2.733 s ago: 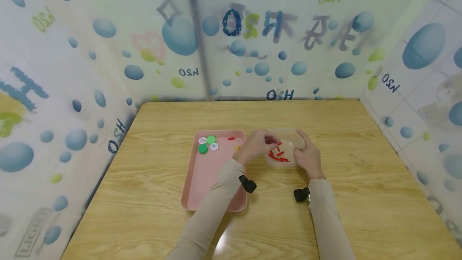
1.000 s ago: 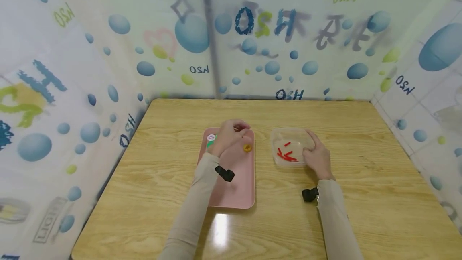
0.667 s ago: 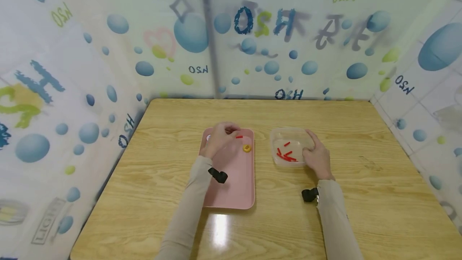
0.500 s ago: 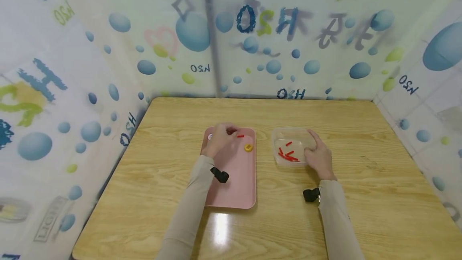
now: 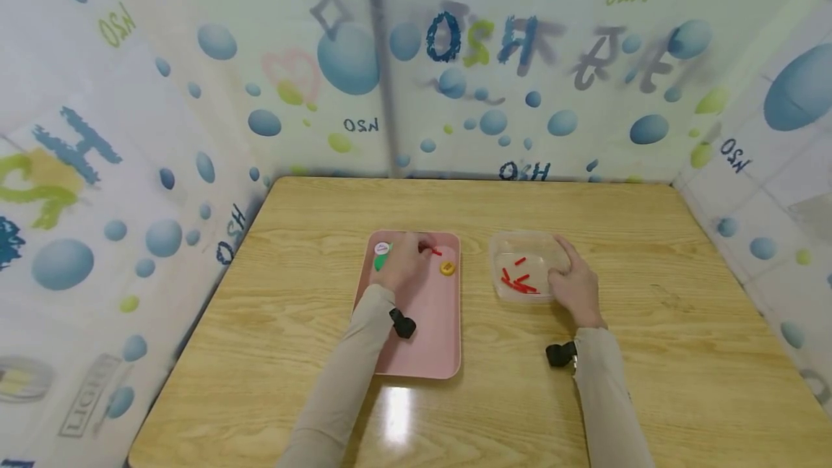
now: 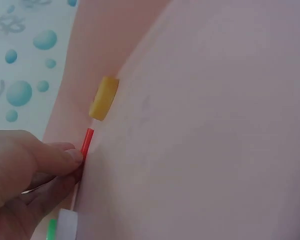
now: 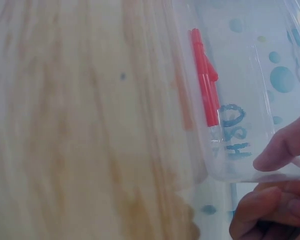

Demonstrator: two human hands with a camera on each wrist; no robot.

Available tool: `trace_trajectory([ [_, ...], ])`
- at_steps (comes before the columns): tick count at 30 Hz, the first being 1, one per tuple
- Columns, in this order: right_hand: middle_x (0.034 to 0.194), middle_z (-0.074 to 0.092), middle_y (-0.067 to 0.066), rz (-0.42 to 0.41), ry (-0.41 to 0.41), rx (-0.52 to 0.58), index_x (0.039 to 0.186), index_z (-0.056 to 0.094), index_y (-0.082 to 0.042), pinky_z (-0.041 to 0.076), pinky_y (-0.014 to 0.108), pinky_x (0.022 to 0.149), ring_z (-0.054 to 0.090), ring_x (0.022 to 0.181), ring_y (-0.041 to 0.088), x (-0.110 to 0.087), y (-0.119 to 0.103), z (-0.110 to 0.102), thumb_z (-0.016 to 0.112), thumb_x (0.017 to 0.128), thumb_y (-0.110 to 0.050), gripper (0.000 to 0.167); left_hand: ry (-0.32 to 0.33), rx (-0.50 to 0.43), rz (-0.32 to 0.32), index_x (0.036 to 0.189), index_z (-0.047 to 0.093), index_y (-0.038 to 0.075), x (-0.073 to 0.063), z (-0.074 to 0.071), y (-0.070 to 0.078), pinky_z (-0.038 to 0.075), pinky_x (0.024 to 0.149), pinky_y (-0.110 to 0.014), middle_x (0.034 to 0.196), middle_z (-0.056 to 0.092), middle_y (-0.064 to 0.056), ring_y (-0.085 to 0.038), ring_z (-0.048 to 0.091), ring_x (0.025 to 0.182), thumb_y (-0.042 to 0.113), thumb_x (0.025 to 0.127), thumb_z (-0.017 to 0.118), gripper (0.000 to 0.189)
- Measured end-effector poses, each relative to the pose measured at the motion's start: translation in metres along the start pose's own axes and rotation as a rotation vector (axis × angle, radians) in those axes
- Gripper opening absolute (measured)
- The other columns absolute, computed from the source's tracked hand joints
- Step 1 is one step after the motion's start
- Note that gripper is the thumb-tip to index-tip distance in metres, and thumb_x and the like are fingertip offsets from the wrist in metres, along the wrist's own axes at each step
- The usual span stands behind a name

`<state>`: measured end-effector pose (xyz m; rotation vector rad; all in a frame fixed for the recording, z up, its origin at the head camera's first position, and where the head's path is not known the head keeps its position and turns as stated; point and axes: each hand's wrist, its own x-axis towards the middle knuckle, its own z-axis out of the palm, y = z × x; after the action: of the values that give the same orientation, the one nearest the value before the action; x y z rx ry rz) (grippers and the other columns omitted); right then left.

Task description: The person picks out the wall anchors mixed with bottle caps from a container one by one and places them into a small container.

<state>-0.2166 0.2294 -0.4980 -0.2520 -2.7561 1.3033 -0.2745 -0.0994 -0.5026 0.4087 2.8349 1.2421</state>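
In the head view my left hand (image 5: 404,260) is low over the far part of a pink tray (image 5: 422,331). The left wrist view shows its thumb and fingers pinching a short red stick (image 6: 87,142), perhaps a piece of straw, close to the tray floor. A yellow cap (image 5: 447,268) lies just right of the fingertips. Left of the hand are a white cap (image 5: 382,248) and a green cap (image 5: 380,262), partly covered. My right hand (image 5: 575,280) grips the right side of a clear plastic box (image 5: 538,255), thumb inside the wall. Several red sticks (image 5: 518,284) lie in it.
Tray and box stand side by side on a wooden table (image 5: 292,309), with a strip of tabletop between them. A patterned wall covering (image 5: 442,136) rises behind the table and along both sides.
My left hand has gone from the box leftward to the tray, then down toward its floor, where a red stick now sits tilted at the fingertips. My right hand has kept its hold on the box.
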Motion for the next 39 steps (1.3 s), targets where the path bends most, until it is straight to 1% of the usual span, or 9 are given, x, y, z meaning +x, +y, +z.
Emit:
trace_trajectory([
  [4,0.051,0.035,-0.007,0.004,-0.003,-0.002,0.157,0.039,-0.024,0.030,0.026,0.043,0.028,0.044,0.009,0.001,0.000,0.001,0.048,0.087,-0.006,0.073,-0.005,0.001,-0.009,0.116,0.075,0.008,-0.001,-0.001,0.001,0.055,0.098,-0.040,0.116,0.074,-0.008,-0.023,0.067,0.115,0.003,0.099,0.062,0.021],
  [6,0.051,0.036,-0.007,0.009,-0.008,0.000,0.158,0.038,-0.025,0.030,0.026,0.043,0.028,0.044,0.009,0.001,0.000,0.001,0.047,0.088,-0.006,0.073,-0.011,0.001,-0.014,0.115,0.075,0.010,-0.002,-0.002,0.002,0.055,0.098,-0.039,0.117,0.073,-0.006,-0.023,0.066,0.115,0.003,0.099,0.062,0.021],
  [9,0.050,0.037,-0.006,0.019,-0.011,0.007,0.158,0.037,-0.026,0.030,0.026,0.043,0.028,0.043,0.009,0.000,-0.001,0.001,0.047,0.088,-0.006,0.074,-0.018,-0.003,0.005,0.110,0.076,0.011,-0.002,-0.003,0.002,0.056,0.097,-0.038,0.114,0.074,-0.005,-0.022,0.067,0.111,0.005,0.099,0.064,0.018],
  [13,0.050,0.036,-0.006,0.020,-0.009,0.008,0.157,0.038,-0.025,0.030,0.027,0.043,0.028,0.044,0.009,0.000,-0.001,0.001,0.047,0.087,-0.006,0.073,-0.005,0.007,0.022,0.105,0.078,0.013,0.000,-0.003,0.002,0.056,0.095,-0.037,0.110,0.075,-0.003,-0.020,0.068,0.107,0.007,0.098,0.066,0.015],
  [20,0.051,0.034,-0.007,0.030,-0.004,0.004,0.157,0.039,-0.025,0.030,0.027,0.043,0.029,0.045,0.009,-0.002,-0.004,0.000,0.048,0.087,-0.005,0.073,-0.003,0.017,0.007,0.105,0.079,0.011,0.001,-0.002,0.003,0.057,0.094,-0.035,0.110,0.075,-0.004,-0.020,0.068,0.106,0.007,0.098,0.066,0.015],
  [27,0.051,0.035,-0.007,0.015,0.002,0.008,0.157,0.039,-0.025,0.030,0.027,0.043,0.029,0.045,0.009,0.000,-0.001,0.000,0.047,0.087,-0.005,0.073,-0.009,0.002,-0.028,0.105,0.077,0.013,0.001,-0.001,0.004,0.056,0.093,-0.035,0.107,0.073,-0.001,-0.018,0.065,0.100,0.007,0.099,0.063,0.016],
  [33,0.051,0.036,-0.007,0.014,-0.026,0.022,0.159,0.036,-0.025,0.031,0.027,0.043,0.029,0.044,0.009,-0.002,0.001,0.000,0.047,0.088,-0.005,0.074,-0.021,-0.044,-0.029,0.105,0.077,0.011,-0.003,-0.005,0.009,0.057,0.088,-0.035,0.106,0.074,-0.003,-0.018,0.067,0.098,0.004,0.098,0.064,0.016],
  [35,0.050,0.036,-0.007,0.013,-0.030,0.027,0.159,0.036,-0.024,0.031,0.027,0.043,0.029,0.044,0.009,-0.003,0.000,-0.001,0.047,0.088,-0.005,0.074,-0.024,-0.077,-0.047,0.107,0.077,0.011,-0.004,-0.007,0.012,0.058,0.087,-0.036,0.108,0.074,-0.003,-0.018,0.068,0.099,0.005,0.097,0.065,0.017],
  [39,0.049,0.036,-0.007,0.007,-0.028,0.034,0.158,0.036,-0.024,0.031,0.027,0.044,0.028,0.044,0.009,-0.003,-0.003,-0.003,0.046,0.088,-0.005,0.074,-0.027,-0.125,-0.101,0.111,0.077,0.014,-0.005,-0.010,0.017,0.058,0.089,-0.036,0.110,0.074,0.000,-0.017,0.068,0.103,0.009,0.097,0.067,0.018],
])
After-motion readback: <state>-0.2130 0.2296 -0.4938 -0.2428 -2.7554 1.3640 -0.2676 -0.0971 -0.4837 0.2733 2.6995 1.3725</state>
